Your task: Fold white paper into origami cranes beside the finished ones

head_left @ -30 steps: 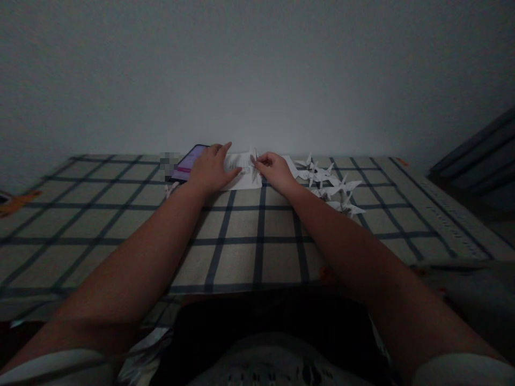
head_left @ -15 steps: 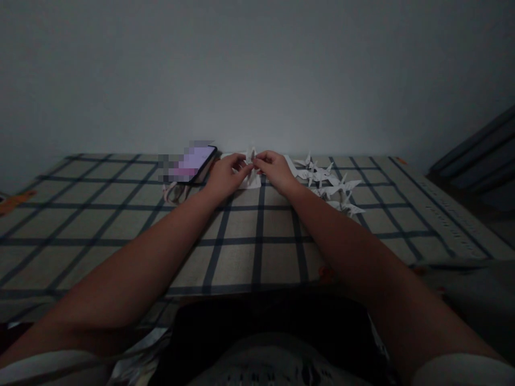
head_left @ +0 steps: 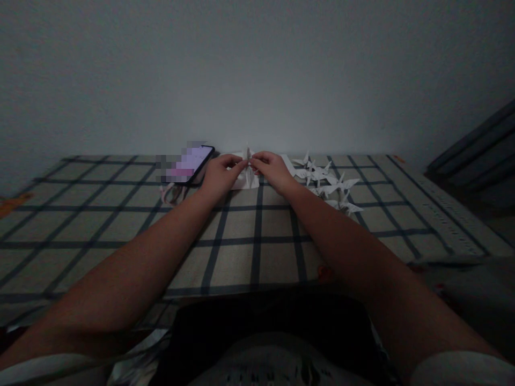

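Note:
Both my hands meet at the far side of a checked cloth (head_left: pixel 257 236). My left hand (head_left: pixel 220 173) and my right hand (head_left: pixel 272 168) pinch a small folded white paper piece (head_left: pixel 249 157) between their fingertips, holding it upright just above a flat white paper sheet (head_left: pixel 246 181). Both hands are closed on it.
A lit phone (head_left: pixel 189 163) lies just left of my left hand, with a pale cord (head_left: pixel 169 193) curled beside it. Several finished white paper cranes (head_left: pixel 328 185) lie in a cluster to the right of my right hand. A plain wall rises right behind the cloth.
My left hand left the flat sheet and came right to join the right hand on the folded piece, which now stands a little higher between the fingertips.

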The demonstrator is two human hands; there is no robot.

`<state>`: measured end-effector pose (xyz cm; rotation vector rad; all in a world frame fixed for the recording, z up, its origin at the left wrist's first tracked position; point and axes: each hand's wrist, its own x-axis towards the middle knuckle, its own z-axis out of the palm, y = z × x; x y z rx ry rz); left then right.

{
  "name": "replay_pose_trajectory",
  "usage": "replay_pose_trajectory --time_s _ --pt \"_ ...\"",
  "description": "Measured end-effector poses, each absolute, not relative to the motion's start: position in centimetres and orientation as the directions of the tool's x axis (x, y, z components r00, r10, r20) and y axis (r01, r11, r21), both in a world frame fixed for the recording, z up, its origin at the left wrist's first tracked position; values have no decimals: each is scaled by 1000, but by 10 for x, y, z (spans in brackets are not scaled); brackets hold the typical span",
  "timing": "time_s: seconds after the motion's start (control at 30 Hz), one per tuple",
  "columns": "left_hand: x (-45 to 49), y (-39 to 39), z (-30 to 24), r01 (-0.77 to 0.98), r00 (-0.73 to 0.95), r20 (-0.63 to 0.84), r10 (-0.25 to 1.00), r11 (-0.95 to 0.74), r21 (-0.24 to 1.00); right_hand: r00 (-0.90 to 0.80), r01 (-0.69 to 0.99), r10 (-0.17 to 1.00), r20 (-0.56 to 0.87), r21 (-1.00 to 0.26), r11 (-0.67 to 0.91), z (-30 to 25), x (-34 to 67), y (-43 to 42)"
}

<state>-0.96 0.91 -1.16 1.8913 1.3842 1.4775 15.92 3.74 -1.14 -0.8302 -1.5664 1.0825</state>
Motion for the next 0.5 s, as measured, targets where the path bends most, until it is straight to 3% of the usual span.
replay_pose_trajectory --time_s 0.27,0.5 --pt "-9 5 -8 524 -33 492 870 -404 750 -251 96 900 357 -916 390 -9 161 35" --pt "-9 4 -8 474 -14 443 897 -384 792 -295 158 859 419 -865 476 -9 163 33"
